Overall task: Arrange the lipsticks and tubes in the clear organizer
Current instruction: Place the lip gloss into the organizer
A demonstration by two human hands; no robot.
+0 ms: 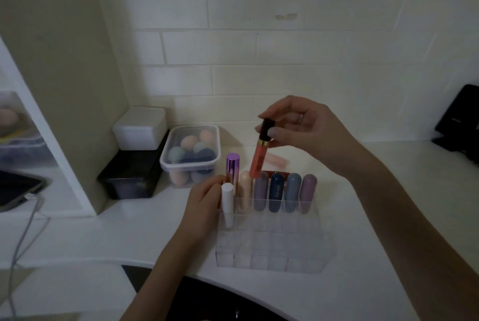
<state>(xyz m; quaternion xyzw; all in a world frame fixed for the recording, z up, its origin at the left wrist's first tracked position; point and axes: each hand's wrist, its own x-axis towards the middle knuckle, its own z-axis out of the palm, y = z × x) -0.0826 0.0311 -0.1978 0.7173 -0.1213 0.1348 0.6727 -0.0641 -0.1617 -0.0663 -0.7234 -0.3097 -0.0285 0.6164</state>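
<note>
The right hand point(300, 126) is pinching the dark cap of a coral lip gloss tube point(260, 153) between thumb and fingers, holding it tilted above the far row of the clear organizer point(272, 250); the tube's lower end is hanging just over the tops of the lipsticks there. The left hand point(204, 201) is curling its fingers round a white tube point(227, 202) at the organizer's left edge, where the tube is standing upright. Just beyond it a purple-capped tube point(232, 165) is standing tall in the far left corner. Along the far row, from left to right, a peach lipstick point(245, 191), a mauve lipstick point(261, 192), a navy lipstick point(276, 192), a blue-grey lipstick point(292, 192) and a lilac lipstick point(308, 192) are standing upright side by side. The organizer is sitting on the white desk point(363, 256). A pale pink tube point(276, 160) is lying on the desk beyond the organizer. Farther left, a lidded clear box of sponges point(190, 154) is sitting beside a black box point(129, 178) with a white box point(140, 128) on top.
</note>
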